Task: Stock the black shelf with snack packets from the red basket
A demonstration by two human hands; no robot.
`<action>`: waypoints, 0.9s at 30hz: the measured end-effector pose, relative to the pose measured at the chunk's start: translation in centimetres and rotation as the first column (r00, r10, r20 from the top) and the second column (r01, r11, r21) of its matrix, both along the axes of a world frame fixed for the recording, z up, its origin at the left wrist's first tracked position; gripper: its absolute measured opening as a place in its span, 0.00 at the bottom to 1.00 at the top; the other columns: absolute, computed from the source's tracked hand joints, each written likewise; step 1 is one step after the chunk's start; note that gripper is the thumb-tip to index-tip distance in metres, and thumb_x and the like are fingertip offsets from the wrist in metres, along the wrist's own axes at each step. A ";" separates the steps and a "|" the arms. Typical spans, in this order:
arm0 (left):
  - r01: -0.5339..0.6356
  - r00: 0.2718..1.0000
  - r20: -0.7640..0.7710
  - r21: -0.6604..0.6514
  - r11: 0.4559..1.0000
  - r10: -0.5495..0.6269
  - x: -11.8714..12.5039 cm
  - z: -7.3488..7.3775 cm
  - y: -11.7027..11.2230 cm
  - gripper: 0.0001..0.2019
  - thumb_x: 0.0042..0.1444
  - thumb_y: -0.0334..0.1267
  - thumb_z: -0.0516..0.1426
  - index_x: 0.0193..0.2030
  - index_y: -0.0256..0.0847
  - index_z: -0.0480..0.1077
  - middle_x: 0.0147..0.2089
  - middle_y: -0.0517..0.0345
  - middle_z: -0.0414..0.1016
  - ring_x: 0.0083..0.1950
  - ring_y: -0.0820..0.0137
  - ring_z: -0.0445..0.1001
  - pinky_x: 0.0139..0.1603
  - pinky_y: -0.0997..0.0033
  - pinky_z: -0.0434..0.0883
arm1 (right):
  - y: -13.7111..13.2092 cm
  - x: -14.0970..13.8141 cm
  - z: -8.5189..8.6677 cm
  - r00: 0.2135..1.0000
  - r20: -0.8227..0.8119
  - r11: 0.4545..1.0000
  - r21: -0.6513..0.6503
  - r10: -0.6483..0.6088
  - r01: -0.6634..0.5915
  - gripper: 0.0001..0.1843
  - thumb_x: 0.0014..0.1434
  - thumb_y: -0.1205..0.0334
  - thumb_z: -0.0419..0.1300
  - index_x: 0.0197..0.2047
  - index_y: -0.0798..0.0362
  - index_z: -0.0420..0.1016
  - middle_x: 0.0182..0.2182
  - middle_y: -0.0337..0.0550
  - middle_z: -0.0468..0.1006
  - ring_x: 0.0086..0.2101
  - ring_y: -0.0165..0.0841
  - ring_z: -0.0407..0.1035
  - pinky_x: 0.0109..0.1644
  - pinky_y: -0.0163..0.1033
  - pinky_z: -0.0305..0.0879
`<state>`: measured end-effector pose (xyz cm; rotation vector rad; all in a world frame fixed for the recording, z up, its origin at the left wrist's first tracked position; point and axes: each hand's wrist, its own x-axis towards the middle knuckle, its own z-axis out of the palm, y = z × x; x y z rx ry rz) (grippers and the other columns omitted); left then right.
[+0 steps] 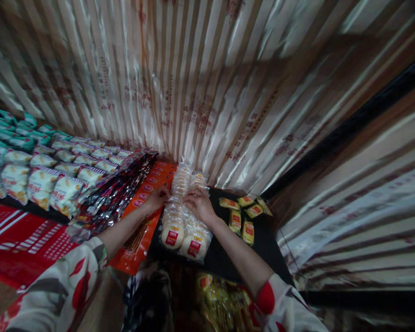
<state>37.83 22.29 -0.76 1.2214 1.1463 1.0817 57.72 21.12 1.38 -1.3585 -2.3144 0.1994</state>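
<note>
Far to the left, rows of green packets (17, 131), packed close together. Just below and to the right of them, white-and-yellow snack bags (41, 180) in overlapping rows. Beneath those, at the lower left, a red printed sheet (24, 235) with white lettering.

Further right, a band of dark foil packets (121, 189), shiny, running slantwise toward the back and touching the orange packets (147, 205) beside them.

At the right edge of the orange packets, the left hand (157, 197), forearm stretched out of a white sleeve (65, 286) with red leaf print. Fingertips laid against the left side of the round cakes (180, 221); grasping or merely touching, impossible to tell.

Round cakes in clear wrappers, stacked in two long rows near the middle, on the left part of a black tray (263, 249), red labels on the nearest two.

On top of the right row, the right hand (199, 204), palm down, fingers bent onto the wrappers; pinching one or only pressing, not clear.

Just right of that hand, well apart from the cakes' near end, small yellow packets (244, 216) loose on the same tray.

Behind everything, a striped glossy curtain (207, 83).
</note>
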 end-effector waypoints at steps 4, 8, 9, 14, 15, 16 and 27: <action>-0.035 0.994 -0.105 0.034 0.999 0.039 0.0 -0.3 0.2 0.09 0.42 0.39 0.58 0.25 0.40 0.61 0.22 0.66 0.64 0.25 0.75 0.63 0.28 0.75 0.62 | 0.3 -0.4 -0.4 0.995 -0.047 0.996 -0.006 -0.084 0.084 0.06 0.52 0.68 0.59 0.32 0.51 0.78 0.39 0.44 0.75 0.46 0.37 0.61 0.53 0.44 0.58; -0.122 0.882 -0.439 0.135 0.983 0.170 -0.8 0.0 0.0 0.08 0.46 0.42 0.56 0.27 0.40 0.66 0.27 0.60 0.70 0.29 0.71 0.66 0.30 0.73 0.61 | 0.4 -0.8 -0.3 0.990 -0.054 0.991 0.013 -0.132 0.133 0.07 0.53 0.68 0.57 0.31 0.52 0.78 0.40 0.44 0.75 0.47 0.38 0.61 0.52 0.43 0.59; -0.112 0.857 -0.488 0.135 0.985 0.164 -1.1 0.1 -0.2 0.08 0.47 0.43 0.56 0.27 0.39 0.67 0.27 0.59 0.70 0.29 0.70 0.67 0.30 0.73 0.61 | 0.4 -0.8 -0.2 0.990 -0.047 0.991 0.018 -0.134 0.135 0.07 0.53 0.68 0.57 0.31 0.52 0.78 0.40 0.44 0.75 0.47 0.38 0.61 0.52 0.43 0.59; 0.108 0.884 -0.460 0.029 0.994 -0.083 -1.9 0.6 -1.6 0.09 0.44 0.44 0.57 0.24 0.39 0.70 0.24 0.59 0.72 0.30 0.69 0.68 0.29 0.73 0.61 | 0.5 -1.0 -0.5 0.992 0.007 0.992 0.018 -0.129 0.129 0.08 0.54 0.67 0.56 0.32 0.52 0.77 0.40 0.45 0.75 0.46 0.37 0.62 0.53 0.44 0.56; 0.124 0.899 -0.425 0.020 0.992 -0.104 -1.9 0.7 -1.8 0.08 0.43 0.42 0.58 0.25 0.39 0.71 0.26 0.59 0.73 0.31 0.68 0.69 0.31 0.73 0.62 | 0.6 -1.0 -0.6 0.992 0.011 0.992 0.014 -0.123 0.123 0.08 0.55 0.67 0.56 0.32 0.53 0.77 0.39 0.45 0.75 0.45 0.37 0.62 0.54 0.44 0.56; 0.127 0.914 -0.390 0.017 0.992 -0.110 -1.8 0.8 -2.0 0.07 0.42 0.40 0.58 0.25 0.39 0.72 0.27 0.58 0.74 0.31 0.68 0.70 0.32 0.73 0.63 | 0.5 -1.0 -0.6 0.993 0.012 0.993 0.011 -0.117 0.116 0.08 0.55 0.68 0.56 0.32 0.53 0.77 0.39 0.45 0.75 0.45 0.37 0.63 0.54 0.44 0.56; -0.001 0.997 -0.080 0.023 1.000 0.003 -0.3 0.1 -2.2 0.05 0.41 0.37 0.56 0.24 0.38 0.66 0.24 0.63 0.67 0.28 0.74 0.65 0.31 0.75 0.62 | -0.9 -0.6 0.0 0.995 -0.077 0.995 0.085 0.061 -0.054 0.05 0.54 0.63 0.60 0.33 0.50 0.79 0.41 0.44 0.74 0.47 0.38 0.60 0.54 0.47 0.57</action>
